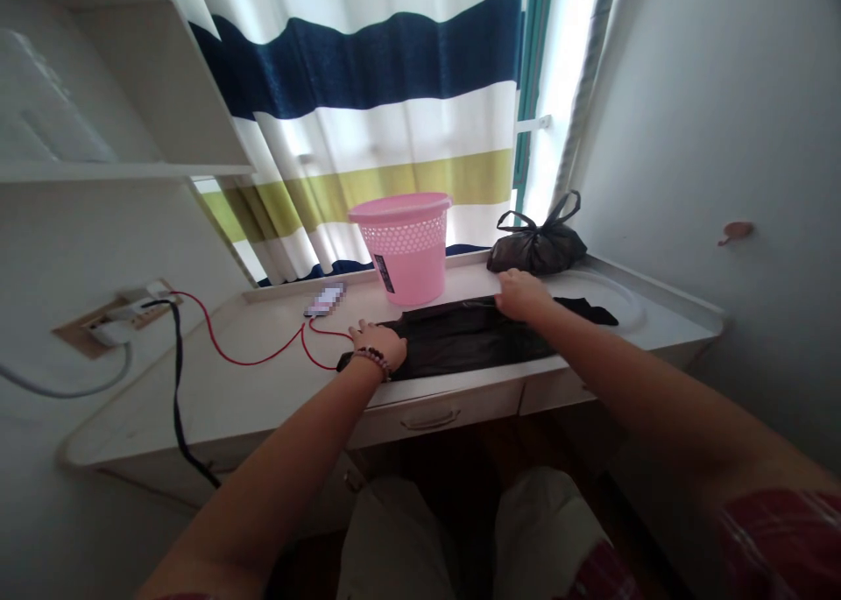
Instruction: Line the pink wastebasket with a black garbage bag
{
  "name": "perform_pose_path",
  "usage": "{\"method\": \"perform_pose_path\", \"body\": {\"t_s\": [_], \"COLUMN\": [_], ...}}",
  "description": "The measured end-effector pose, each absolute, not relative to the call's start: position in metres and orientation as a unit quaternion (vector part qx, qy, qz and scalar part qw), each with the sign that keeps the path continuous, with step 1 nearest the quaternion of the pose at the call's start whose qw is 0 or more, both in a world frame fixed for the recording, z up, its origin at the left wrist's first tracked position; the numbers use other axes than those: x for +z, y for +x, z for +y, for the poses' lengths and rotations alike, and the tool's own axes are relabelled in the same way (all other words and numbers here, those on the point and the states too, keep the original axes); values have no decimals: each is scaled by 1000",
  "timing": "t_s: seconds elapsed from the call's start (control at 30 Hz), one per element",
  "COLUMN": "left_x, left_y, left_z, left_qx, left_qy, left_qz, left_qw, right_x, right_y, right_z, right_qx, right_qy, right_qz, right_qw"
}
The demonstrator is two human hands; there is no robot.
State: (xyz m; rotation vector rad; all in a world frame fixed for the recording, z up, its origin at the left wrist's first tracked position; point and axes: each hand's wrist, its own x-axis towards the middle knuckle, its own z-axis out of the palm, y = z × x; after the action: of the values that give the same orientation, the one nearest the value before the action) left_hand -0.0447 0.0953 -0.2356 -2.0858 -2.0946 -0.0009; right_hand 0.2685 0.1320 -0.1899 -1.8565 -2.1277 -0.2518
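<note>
A flat black plastic bag lies stretched lengthwise along the front of the white desk. My left hand, with a beaded bracelet at the wrist, rests on the bag's left end with its fingers spread. Near the far edge of the bag, towards its right part, my right hand is closed with fingers bent, gripping the plastic; the fingertips are partly hidden. Just behind the bag stands a pink plastic basket, upright, with a perforated band below its rim.
A tied black bag sits at the back right. A phone on a red cable lies left of the basket. The cable runs to a wall socket. The desk has drawers below; a striped curtain hangs behind.
</note>
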Motion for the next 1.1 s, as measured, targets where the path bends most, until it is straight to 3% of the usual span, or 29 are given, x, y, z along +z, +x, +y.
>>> {"method": "perform_pose_path", "body": {"t_s": [0.1, 0.23, 0.6, 1.1], "left_x": [-245, -266, -273, -270], "left_y": [-37, -43, -87, -117], "left_z": [102, 116, 119, 117], "left_qx": [-56, -39, -38, -25], "left_qy": [-772, -773, -777, -771], "left_qz": [-627, -632, -628, -635], "left_qw": [90, 19, 33, 45], "right_x": [-224, -265, -275, -292], "right_y": [187, 136, 261, 284], "right_z": [133, 133, 175, 181], "right_qx": [-31, 43, 27, 3], "right_qy": [-519, -531, -666, -657], "right_qz": [-842, -840, -743, -751], "right_qw": [148, 102, 61, 71]}}
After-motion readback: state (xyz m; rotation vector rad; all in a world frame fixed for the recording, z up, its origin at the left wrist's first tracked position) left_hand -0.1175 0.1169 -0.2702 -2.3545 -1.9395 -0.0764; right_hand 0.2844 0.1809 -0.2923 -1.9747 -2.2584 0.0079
